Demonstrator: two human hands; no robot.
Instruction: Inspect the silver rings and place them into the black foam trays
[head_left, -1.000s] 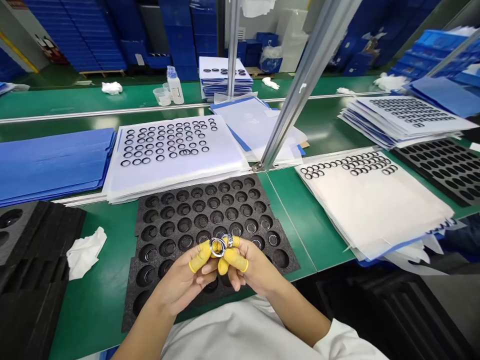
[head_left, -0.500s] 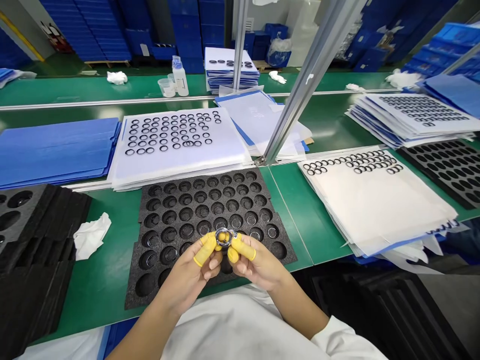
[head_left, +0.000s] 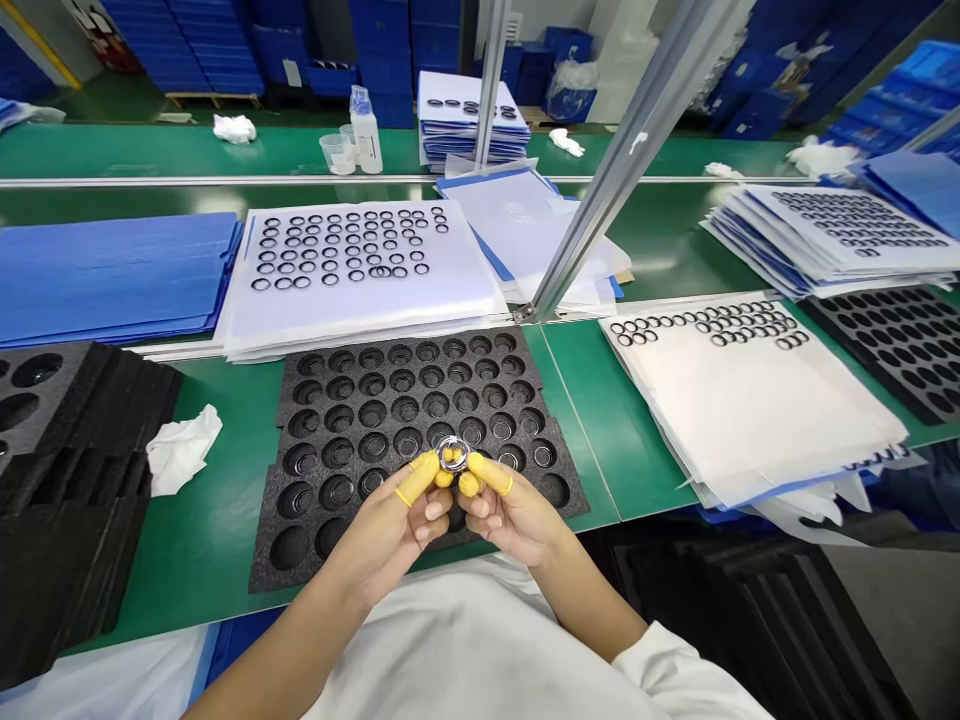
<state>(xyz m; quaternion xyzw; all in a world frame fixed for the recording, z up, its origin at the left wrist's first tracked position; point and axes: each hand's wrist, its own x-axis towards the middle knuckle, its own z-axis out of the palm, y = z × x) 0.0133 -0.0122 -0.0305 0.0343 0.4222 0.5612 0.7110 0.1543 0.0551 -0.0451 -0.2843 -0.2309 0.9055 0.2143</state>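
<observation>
Over the foam tray [head_left: 409, 350], left fingers [head_left: 417, 478] and right fingers [head_left: 489, 474] pinch a ring [head_left: 453, 454].

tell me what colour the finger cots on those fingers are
The finger cots are yellow, best seen in the head view.

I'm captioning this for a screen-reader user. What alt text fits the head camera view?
The person's left hand and right hand, wearing yellow finger cots, hold a metal ring above a black foam tray on a green workbench. Beyond, a white sheet carries rows of black rings.
</observation>
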